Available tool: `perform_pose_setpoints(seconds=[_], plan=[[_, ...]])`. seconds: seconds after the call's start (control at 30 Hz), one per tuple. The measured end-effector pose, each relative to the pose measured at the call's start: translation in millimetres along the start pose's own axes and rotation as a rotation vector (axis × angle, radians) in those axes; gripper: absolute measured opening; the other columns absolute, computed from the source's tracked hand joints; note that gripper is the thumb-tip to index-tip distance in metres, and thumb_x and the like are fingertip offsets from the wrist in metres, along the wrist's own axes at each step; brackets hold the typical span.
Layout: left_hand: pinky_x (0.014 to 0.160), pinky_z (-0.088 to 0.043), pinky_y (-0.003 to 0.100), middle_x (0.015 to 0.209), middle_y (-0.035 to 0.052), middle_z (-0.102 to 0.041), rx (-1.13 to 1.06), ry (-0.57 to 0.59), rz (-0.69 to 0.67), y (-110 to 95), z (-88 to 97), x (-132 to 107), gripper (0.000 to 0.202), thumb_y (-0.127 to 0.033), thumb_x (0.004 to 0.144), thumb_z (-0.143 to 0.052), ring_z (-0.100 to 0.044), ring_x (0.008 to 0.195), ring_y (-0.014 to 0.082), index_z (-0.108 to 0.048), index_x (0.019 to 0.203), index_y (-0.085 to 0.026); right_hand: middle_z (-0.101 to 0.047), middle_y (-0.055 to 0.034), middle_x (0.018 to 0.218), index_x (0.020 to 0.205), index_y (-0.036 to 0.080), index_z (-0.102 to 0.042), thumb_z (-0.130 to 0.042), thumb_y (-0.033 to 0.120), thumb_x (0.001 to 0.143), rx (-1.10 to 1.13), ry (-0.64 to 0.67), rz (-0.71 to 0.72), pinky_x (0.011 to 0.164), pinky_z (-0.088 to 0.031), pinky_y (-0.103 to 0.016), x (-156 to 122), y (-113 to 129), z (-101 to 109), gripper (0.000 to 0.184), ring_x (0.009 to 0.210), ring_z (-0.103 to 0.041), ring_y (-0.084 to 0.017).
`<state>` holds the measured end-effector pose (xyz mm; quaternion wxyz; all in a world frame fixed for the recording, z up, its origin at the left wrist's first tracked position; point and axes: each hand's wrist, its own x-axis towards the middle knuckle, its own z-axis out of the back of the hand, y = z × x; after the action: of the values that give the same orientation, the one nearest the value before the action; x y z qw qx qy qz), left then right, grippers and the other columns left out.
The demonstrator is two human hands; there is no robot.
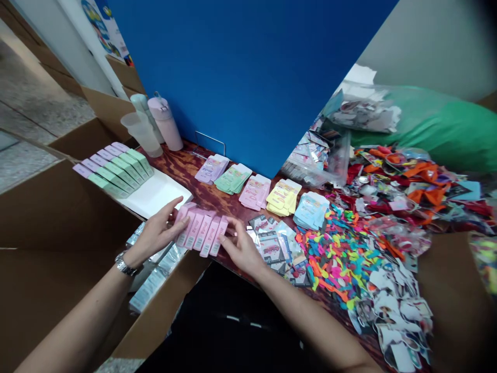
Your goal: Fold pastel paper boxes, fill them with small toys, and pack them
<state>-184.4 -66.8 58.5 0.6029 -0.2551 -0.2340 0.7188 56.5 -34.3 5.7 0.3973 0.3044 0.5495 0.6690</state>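
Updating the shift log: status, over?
Left hand and right hand on a row of pink cartons. Green cartons standing to the left. Printed cards beside the right hand.

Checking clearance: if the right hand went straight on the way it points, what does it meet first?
The row of pink cartons, right at the right hand's fingertips. The left hand is at the row's far end; what lies beyond is uncertain, since depth is unclear in this single view.

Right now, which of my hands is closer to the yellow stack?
Right. Your right hand holds the right end of the pink boxes, nearer you than the yellow stack and left of it; your left hand, at the boxes' left end, is farther away.
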Motion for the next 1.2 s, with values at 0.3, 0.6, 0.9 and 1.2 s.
perform_pose_setpoints(seconds=[0.3, 0.6, 0.9, 1.2], plan=[[0.070, -0.052, 0.029, 0.090, 0.0051, -0.053, 0.297, -0.075, -0.481, 1.9, -38.8, -22.1, 0.064, -0.046, 0.091, -0.052, -0.057, 0.077, 0.0175, -0.032, 0.147, -0.025, -0.039, -0.0162, 0.135, 0.149, 0.024, -0.031, -0.054, 0.030, 0.092, -0.614, -0.037, 0.356, 0.101, -0.050, -0.044, 4.6, -4.3, 24.5, 0.062, 0.125, -0.048, -0.028], [0.066, -0.054, 0.028, 0.110, 0.0107, -0.060, 0.478, -0.032, -0.401, 4.1, -49.7, -19.5, 0.055, -0.048, 0.095, -0.041, -0.065, 0.089, 0.0216, -0.031, 0.148, -0.033, -0.038, -0.0154, 0.139, 0.142, 0.039, -0.045, -0.049, 0.028, 0.095, -0.850, -0.032, 0.331, 0.087, -0.056, -0.052, 10.3, -13.5, 9.7, 0.049, 0.114, -0.057, -0.036], [0.086, -0.054, 0.035, 0.120, 0.0118, -0.064, 0.347, 0.052, -0.307, 6.1, -56.6, -14.4, 0.065, -0.049, 0.095, -0.042, -0.066, 0.104, 0.0243, -0.020, 0.152, -0.027, -0.047, -0.0124, 0.133, 0.140, 0.038, -0.048, -0.054, 0.028, 0.092, -0.879, -0.080, 0.370, 0.089, -0.056, -0.047, 12.2, -21.3, 7.1, 0.049, 0.112, -0.060, -0.032], [0.083, -0.055, 0.035, 0.133, 0.0194, -0.056, 0.218, -0.125, -0.281, 15.1, -74.1, -16.6, 0.090, -0.051, 0.089, -0.054, -0.067, 0.106, 0.0275, -0.001, 0.153, -0.017, -0.045, -0.0172, 0.140, 0.155, 0.023, -0.014, -0.053, 0.029, 0.093, -0.644, -0.037, 0.332, 0.099, -0.051, -0.044, 11.2, -21.8, 25.1, 0.074, 0.128, -0.049, -0.029]])
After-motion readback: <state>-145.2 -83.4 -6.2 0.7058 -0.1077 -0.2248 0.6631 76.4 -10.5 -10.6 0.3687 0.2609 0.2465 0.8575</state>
